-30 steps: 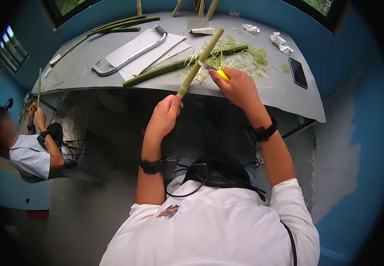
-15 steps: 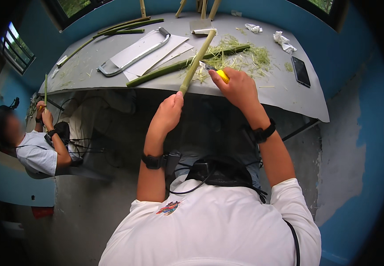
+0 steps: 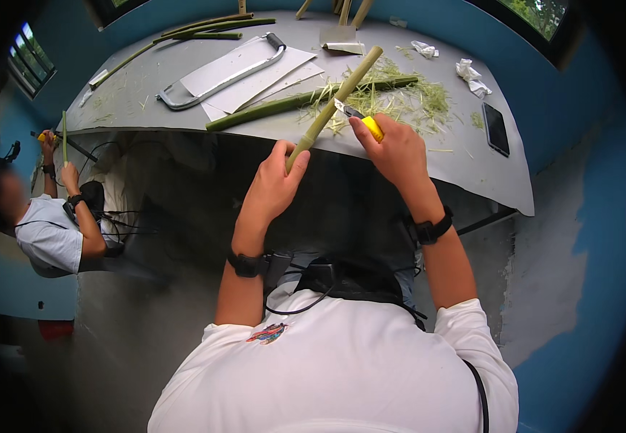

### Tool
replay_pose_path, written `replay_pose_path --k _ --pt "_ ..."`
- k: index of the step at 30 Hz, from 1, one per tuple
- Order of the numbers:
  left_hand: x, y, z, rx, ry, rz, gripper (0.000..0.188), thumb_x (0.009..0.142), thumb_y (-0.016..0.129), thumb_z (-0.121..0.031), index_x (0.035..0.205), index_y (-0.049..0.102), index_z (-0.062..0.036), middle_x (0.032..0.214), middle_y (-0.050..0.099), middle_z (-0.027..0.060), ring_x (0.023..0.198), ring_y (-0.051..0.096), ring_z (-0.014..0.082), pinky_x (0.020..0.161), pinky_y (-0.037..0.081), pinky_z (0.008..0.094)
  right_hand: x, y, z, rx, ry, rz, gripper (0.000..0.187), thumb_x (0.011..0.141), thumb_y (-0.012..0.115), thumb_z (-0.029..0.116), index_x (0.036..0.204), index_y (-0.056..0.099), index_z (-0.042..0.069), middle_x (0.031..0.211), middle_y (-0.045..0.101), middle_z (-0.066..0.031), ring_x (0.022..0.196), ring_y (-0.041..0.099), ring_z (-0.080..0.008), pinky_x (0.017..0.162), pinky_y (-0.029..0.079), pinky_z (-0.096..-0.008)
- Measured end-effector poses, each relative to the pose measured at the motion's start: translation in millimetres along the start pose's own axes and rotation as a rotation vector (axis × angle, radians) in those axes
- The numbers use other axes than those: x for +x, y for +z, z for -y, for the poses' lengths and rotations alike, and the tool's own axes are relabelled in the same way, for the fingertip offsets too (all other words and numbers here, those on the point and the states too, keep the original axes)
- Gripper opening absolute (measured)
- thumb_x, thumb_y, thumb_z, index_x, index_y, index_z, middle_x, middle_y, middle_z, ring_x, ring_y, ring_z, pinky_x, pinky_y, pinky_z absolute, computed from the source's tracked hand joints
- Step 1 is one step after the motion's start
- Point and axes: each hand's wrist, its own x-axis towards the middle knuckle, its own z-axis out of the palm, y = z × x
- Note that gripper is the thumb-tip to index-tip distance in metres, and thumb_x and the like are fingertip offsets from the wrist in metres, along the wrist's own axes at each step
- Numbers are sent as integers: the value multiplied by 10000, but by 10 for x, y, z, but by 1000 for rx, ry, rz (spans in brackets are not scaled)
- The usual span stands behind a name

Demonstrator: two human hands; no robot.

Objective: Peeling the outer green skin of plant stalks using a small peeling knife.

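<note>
My left hand [image 3: 275,180] is closed round the lower end of a pale green bamboo stick [image 3: 318,124], which slants up and to the right over the table edge. In my right hand [image 3: 400,153] is a yellow utility knife [image 3: 372,128], its blade against or very near the stick's right side. Behind the stick, a thicker dark green bamboo pole [image 3: 255,115] lies across the table. Thin green shavings [image 3: 428,105] are heaped around that pole's right part.
On the grey table [image 3: 140,58] lie a hacksaw [image 3: 230,84] on white sheets [image 3: 295,81], several thin bamboo poles [image 3: 212,36], a phone [image 3: 496,130] and crumpled tissues [image 3: 472,76]. At the left another person [image 3: 57,231] sits holding a green stick [image 3: 64,137].
My view has shifted slightly. The knife blade has moved along the stick, and my left hand's grip shows the thumb more spread along it. The other person's hands have moved apart.
</note>
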Motion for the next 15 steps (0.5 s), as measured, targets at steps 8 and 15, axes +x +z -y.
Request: replay_pose_path --k 8,15 --pt "-28 49 -20 61 -30 -50 422 1179 600 -407 1113 661 6 785 639 182 746 616 338 703 508 456 -8 -144 -46 77 -59 38 592 1030 755 600 856 672 39 765 703 -199 734 717 -439 661 547 -538" --pt "-4 199 63 103 -71 -51 459 1225 476 -444 1104 586 -15 821 640 205 783 626 401 723 518 493 -19 -3 -279 100 -188 -74 540 1023 791 531 952 731 -1 908 680 -167 837 675 -384 768 522 -491"
